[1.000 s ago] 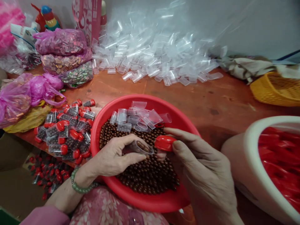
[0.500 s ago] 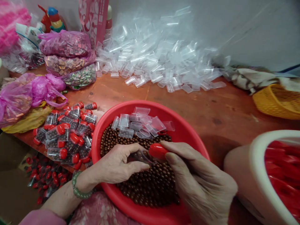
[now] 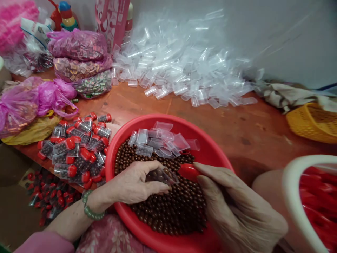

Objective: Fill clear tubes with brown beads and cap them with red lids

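Over a red basin [image 3: 210, 141] of small brown balls [image 3: 168, 214], my left hand [image 3: 142, 181] grips a clear plastic container [image 3: 162, 176] with brown balls inside, its mouth facing right. A green bead bracelet [image 3: 91, 207] circles my left wrist. Between thumb and fingers, my right hand [image 3: 237, 203] pinches a red cap [image 3: 188, 172], which is a small gap apart from the container's mouth. Several clear containers [image 3: 163, 140] lie on top of the balls at the far side of the basin.
Filled red-capped containers [image 3: 79, 146] lie on the table left of the basin, with more [image 3: 52, 196] in a box below. Clear containers [image 3: 181, 66] are heaped at the back. A white bucket [image 3: 289, 175] of red caps stands right, below a yellow basket [image 3: 313, 123]. Purple bags [image 3: 79, 45] sit back left.
My right hand with the red cap has moved right, away from the container's mouth. My left hand keeps hold of the container, which now shows more of its open end.
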The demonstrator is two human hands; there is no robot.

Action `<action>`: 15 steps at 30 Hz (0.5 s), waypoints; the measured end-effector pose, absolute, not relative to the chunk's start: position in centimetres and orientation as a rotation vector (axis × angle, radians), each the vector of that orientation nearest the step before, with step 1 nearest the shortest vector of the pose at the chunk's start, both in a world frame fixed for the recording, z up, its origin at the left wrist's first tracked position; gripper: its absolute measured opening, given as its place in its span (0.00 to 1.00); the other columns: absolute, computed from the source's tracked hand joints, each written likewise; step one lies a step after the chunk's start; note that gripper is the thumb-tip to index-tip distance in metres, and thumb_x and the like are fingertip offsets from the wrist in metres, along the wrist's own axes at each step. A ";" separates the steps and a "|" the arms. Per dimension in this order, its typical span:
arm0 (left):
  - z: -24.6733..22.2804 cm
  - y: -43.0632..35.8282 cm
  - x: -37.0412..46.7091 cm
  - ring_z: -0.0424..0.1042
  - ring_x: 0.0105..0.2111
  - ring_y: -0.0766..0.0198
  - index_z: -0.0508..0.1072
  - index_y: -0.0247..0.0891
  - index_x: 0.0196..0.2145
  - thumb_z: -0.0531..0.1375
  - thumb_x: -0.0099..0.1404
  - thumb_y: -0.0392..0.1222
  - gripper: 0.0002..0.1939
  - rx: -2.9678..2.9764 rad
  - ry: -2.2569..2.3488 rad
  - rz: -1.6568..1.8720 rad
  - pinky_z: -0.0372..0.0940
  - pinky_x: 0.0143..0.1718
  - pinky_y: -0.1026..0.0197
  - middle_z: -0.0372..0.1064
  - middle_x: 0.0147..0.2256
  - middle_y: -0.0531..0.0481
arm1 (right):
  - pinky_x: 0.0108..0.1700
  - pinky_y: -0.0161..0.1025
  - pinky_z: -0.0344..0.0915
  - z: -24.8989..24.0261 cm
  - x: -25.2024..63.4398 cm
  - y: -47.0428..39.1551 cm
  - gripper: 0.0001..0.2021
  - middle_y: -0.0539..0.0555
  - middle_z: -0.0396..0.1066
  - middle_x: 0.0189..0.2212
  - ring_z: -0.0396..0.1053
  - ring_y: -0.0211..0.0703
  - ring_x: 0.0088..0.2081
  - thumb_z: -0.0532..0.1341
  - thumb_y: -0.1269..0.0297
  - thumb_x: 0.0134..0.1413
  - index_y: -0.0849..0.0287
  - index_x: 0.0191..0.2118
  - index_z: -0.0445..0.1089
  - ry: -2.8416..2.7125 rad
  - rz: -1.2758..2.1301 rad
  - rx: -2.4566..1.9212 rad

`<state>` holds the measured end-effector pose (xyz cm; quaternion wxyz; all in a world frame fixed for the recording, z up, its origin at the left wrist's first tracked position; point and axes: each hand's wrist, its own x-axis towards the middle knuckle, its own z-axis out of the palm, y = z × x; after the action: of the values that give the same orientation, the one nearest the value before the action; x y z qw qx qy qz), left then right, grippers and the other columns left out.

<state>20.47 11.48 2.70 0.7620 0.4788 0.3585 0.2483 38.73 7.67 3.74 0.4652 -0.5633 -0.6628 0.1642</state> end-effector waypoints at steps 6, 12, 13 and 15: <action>2.4 11.4 20.5 0.71 0.38 0.65 0.70 0.35 0.39 0.64 0.56 0.32 0.12 0.829 0.628 0.597 0.63 0.51 0.53 0.71 0.36 0.49 | 0.42 0.40 0.73 4.1 37.1 8.5 0.11 0.48 0.78 0.37 0.76 0.40 0.37 0.62 0.70 0.57 0.48 0.44 0.75 -1.503 0.479 -1.393; 2.4 11.7 20.2 0.72 0.36 0.67 0.72 0.35 0.40 0.65 0.54 0.31 0.15 0.765 0.555 0.556 0.65 0.46 0.59 0.71 0.35 0.50 | 0.43 0.40 0.73 3.9 36.4 9.0 0.10 0.50 0.78 0.38 0.76 0.41 0.38 0.62 0.68 0.57 0.50 0.43 0.76 -1.497 0.527 -1.403; 2.4 11.8 20.1 0.72 0.36 0.67 0.72 0.34 0.40 0.66 0.54 0.31 0.14 0.764 0.549 0.551 0.66 0.45 0.60 0.71 0.34 0.50 | 0.42 0.39 0.74 3.8 36.4 9.0 0.09 0.50 0.78 0.37 0.76 0.41 0.37 0.62 0.68 0.57 0.51 0.43 0.76 -1.500 0.537 -1.400; 2.4 11.9 20.0 0.71 0.35 0.67 0.72 0.34 0.38 0.66 0.54 0.33 0.13 0.754 0.543 0.552 0.66 0.43 0.61 0.71 0.33 0.49 | 0.39 0.36 0.74 3.6 36.3 9.0 0.09 0.49 0.78 0.35 0.75 0.39 0.35 0.62 0.69 0.57 0.51 0.42 0.76 -1.512 0.555 -1.390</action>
<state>20.01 11.93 2.43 0.8575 0.3589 0.2585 0.2627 36.31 9.04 3.59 0.4859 -0.5710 -0.6212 0.2280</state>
